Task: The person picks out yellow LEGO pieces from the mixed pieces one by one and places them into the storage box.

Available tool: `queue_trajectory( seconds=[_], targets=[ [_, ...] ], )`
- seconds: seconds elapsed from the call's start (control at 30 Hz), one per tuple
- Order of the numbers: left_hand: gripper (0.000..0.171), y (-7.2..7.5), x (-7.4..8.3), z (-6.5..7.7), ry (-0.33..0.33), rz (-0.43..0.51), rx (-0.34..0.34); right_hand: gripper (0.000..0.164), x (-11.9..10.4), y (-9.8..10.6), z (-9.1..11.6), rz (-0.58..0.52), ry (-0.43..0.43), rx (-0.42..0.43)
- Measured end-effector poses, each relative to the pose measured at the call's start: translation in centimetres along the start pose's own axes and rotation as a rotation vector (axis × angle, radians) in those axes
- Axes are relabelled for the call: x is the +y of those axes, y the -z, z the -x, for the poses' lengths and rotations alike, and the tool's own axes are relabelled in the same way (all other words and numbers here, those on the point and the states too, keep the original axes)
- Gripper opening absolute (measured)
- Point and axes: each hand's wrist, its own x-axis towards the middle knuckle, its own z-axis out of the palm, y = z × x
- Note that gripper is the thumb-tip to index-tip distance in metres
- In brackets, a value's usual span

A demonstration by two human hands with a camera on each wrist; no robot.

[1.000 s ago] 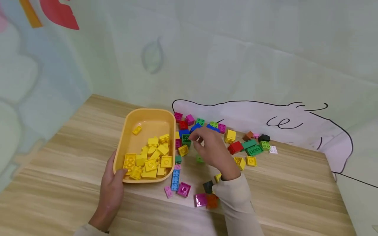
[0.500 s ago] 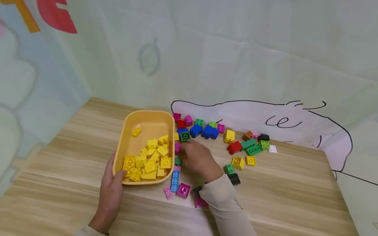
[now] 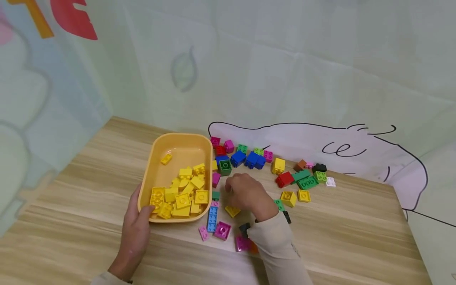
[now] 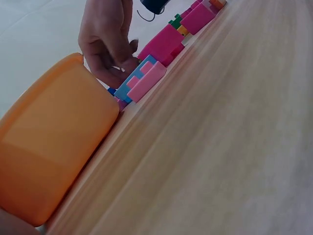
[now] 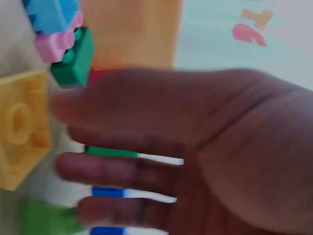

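My left hand [image 3: 135, 225] grips the near left corner of a yellow plastic tub [image 3: 174, 136], with the thumb over its rim. Several yellow toy bricks [image 3: 183, 200] lie in the tub, mostly at its near end. To the right, my right hand [image 3: 247, 196] hovers low among loose bricks. A yellow square brick [image 3: 232, 211] rests on the table just below its fingers, hollow side showing. In the right wrist view this yellow brick [image 5: 22, 127] is just beyond the fingertips, and the extended fingers [image 5: 122, 169] have nothing between them.
Blue bricks [image 3: 238, 158], a dark green brick [image 3: 225, 167] and a magenta brick [image 3: 216, 179] lie beyond the right hand. Nearer are a light blue long brick [image 3: 211, 219] and a magenta square [image 3: 222, 230]. Two yellow bricks [image 3: 288, 198] [image 3: 304, 195] lie farther right. A printed wall [image 3: 285, 79] borders the table.
My right hand has come down from over the dark green brick, and the yellow square brick has shifted nearer me and a little right. The left hand and tub stay almost still.
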Motion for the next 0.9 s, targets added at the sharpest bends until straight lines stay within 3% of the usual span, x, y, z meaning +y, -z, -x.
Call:
queue_trajectory(
  seconds=[0.13, 0.3, 0.43, 0.63, 0.73, 0.9],
  targets=[
    [0.065, 0.1, 0.1, 0.0, -0.004, -0.004, 0.003, 0.042, -0.3, -0.2, 0.3, 0.049, -0.024, -0.08],
    [0.065, 0.1, 0.1, -0.1, -0.001, 0.002, 0.006, 0.034, -0.7, -0.6, 0.4, 0.097, 0.0, -0.075],
    [0.065, 0.1, 0.0, 0.0, -0.002, 0.001, 0.003, 0.026, -1.1, -0.1, 0.9, -0.007, 0.063, 0.058],
    [0.065, 0.0, 0.1, 0.0, -0.003, 0.002, -0.006, 0.031, -2.2, 0.7, 1.1, -0.253, 0.29, 0.34],
    [0.065, 0.0, 0.1, -0.1, 0.007, 0.003, -0.012, 0.036, -2.7, 0.4, 0.4, -0.337, 0.335, 0.387],
    [0.065, 0.1, 0.1, -0.1, 0.025, -0.009, -0.002, 0.043, -2.7, 0.0, -0.3, -0.367, 0.3, 0.434]
  ],
)
